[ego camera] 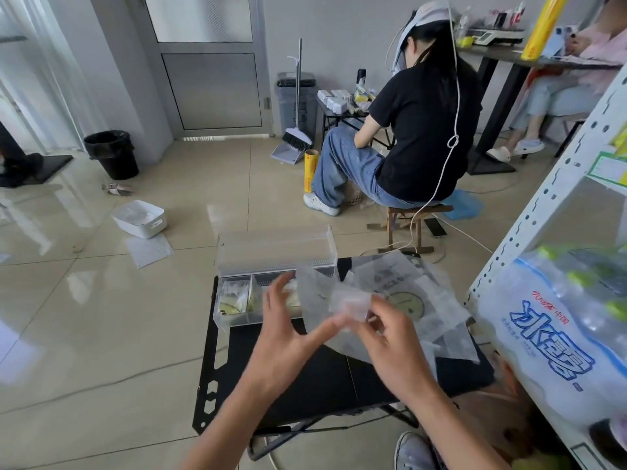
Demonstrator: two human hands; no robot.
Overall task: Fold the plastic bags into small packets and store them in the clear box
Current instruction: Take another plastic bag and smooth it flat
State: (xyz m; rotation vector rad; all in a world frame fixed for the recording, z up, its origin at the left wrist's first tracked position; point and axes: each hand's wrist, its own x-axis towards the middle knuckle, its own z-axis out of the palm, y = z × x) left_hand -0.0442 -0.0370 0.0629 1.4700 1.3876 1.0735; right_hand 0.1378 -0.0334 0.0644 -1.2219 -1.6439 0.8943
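Seated person on stool; black bin, white tub, broom on floor; water pack on shelf.

Small translucent bag part-folded, clear box open, packets inside

Both your bare forearms reach in from below and converge in front of you. Your left hand is raised, its fingers spread and loosely bent, the thumb stretched toward your right hand, whose curled fingers pinch a folded plastic bag.
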